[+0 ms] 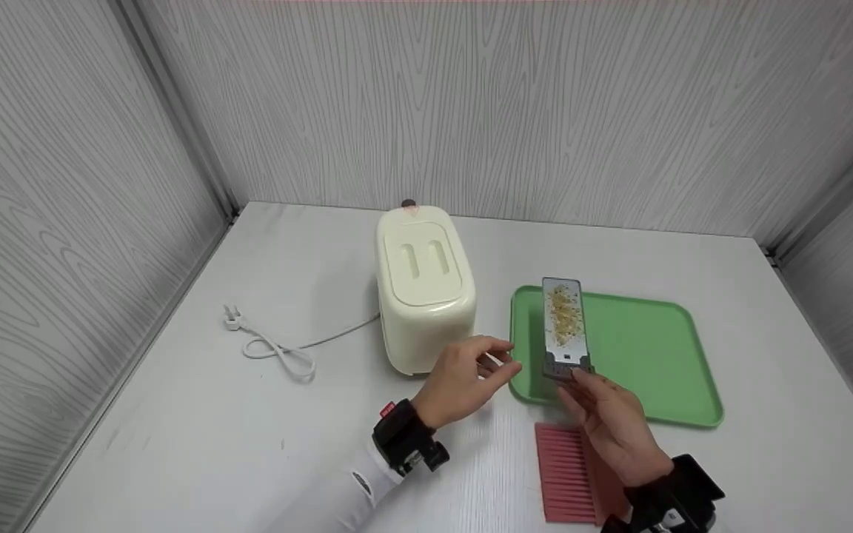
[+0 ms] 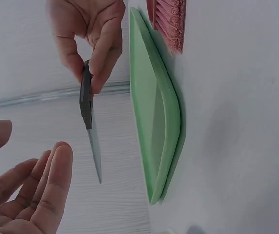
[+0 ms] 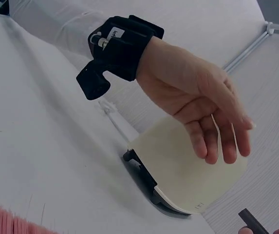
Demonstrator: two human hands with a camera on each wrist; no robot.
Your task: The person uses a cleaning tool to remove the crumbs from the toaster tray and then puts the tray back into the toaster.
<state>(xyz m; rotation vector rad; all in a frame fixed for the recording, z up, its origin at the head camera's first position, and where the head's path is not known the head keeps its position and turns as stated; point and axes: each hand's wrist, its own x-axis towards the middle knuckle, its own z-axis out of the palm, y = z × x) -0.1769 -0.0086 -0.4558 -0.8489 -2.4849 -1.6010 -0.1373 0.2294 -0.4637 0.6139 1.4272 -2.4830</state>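
My right hand (image 1: 615,429) pinches the dark grey end of a thin metal crumb tray (image 1: 565,318), its shiny top scattered with golden-brown crumbs. In the head view it overlaps the left part of a green tray (image 1: 652,359); the left wrist view shows the crumb tray (image 2: 94,151) edge-on, raised above the green tray. Between the cream toaster (image 1: 426,318) and the green tray, my left hand (image 1: 463,381) hovers with loosely bent fingers and holds nothing. Its fingertips (image 2: 61,156) point toward the crumb tray without touching it.
Below my right hand lies a pink brush (image 1: 567,474), partly covered by that hand. The toaster's white cord and plug (image 1: 234,320) lie on the white table (image 1: 175,414) to the left. Grey wood-grain panels (image 1: 471,111) enclose the back and sides.
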